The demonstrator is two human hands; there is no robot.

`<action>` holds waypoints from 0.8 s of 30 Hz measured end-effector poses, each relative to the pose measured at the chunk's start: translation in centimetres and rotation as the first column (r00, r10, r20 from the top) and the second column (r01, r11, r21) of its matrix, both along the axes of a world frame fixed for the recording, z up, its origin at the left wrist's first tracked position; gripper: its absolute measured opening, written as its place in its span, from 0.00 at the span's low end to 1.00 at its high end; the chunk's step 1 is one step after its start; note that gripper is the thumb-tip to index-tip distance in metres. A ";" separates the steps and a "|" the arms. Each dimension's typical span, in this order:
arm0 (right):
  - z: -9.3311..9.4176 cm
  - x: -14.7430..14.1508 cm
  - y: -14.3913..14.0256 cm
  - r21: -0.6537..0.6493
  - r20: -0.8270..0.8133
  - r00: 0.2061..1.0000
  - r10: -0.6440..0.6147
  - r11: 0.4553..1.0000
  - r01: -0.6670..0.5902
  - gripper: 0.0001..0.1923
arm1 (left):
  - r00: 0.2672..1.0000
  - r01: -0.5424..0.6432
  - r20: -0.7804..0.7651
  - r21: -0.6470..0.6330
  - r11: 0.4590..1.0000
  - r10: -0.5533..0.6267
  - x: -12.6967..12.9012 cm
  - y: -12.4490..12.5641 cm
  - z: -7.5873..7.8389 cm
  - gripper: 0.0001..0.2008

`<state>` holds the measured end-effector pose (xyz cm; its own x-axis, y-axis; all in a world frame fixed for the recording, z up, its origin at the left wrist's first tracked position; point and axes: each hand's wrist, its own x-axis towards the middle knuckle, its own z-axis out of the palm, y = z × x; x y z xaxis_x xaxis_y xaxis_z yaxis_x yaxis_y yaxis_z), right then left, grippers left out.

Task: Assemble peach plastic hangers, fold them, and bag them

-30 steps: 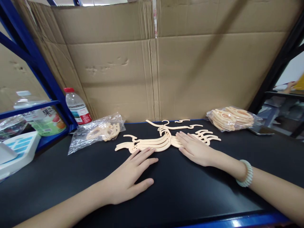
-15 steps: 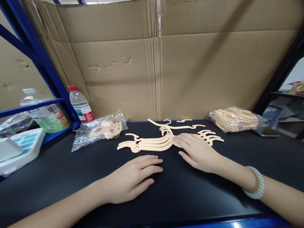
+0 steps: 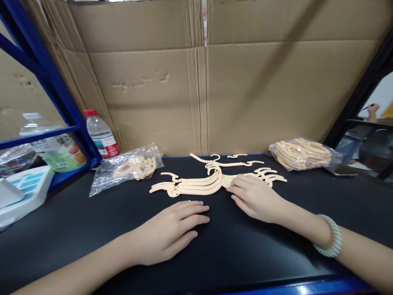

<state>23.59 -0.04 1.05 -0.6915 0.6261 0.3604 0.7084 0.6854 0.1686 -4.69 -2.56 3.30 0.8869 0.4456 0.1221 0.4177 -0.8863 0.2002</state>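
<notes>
Several cream plastic foldable clothes hangers point(image 3: 198, 188) lie overlapped in a stack on the black tabletop point(image 3: 172, 278), their hooks bunched at the middle. Just behind them is another cream hanger point(image 3: 231, 164), and a small cream hook-shaped piece point(image 3: 237, 156) lies near it. My left hand point(image 3: 175, 229) rests palm down in front of the stack, fingers spread, holding nothing. Over the right half of the stack lies my right hand point(image 3: 256, 198), fingers loosely bent and touching the hangers' near edge. It covers part of their right arms.
At the left, a clear bag point(image 3: 102, 178) holds cream hanger parts; a fuller bag point(image 3: 302, 153) lies at the right beside a phone-like flat object point(image 3: 344, 170). A red-capped bottle point(image 3: 101, 135) and a white-and-blue tray point(image 3: 29, 190) stand left. Cardboard point(image 3: 260, 82) walls the back.
My right hand's fingers have drawn back and bent a little, uncovering more of the hangers. The left hand stays in place. The view has shifted slightly.
</notes>
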 end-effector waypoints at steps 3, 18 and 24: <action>0.0 0.0 0.0 -0.013 -0.009 1.000 0.000 1.000 0.000 0.14 | 1.000 -0.003 -0.009 0.000 1.000 0.003 0.0 0.0 0.0 0.20; -0.3 0.1 0.1 -0.070 -0.105 0.994 0.002 0.997 -0.010 0.12 | 0.998 -0.029 -0.064 -0.036 0.999 0.027 0.0 0.1 0.0 0.19; -0.3 0.2 0.2 -0.104 -0.136 0.991 0.011 0.994 -0.026 0.13 | 0.999 -0.025 -0.033 -0.057 0.998 0.023 -0.1 0.1 0.0 0.19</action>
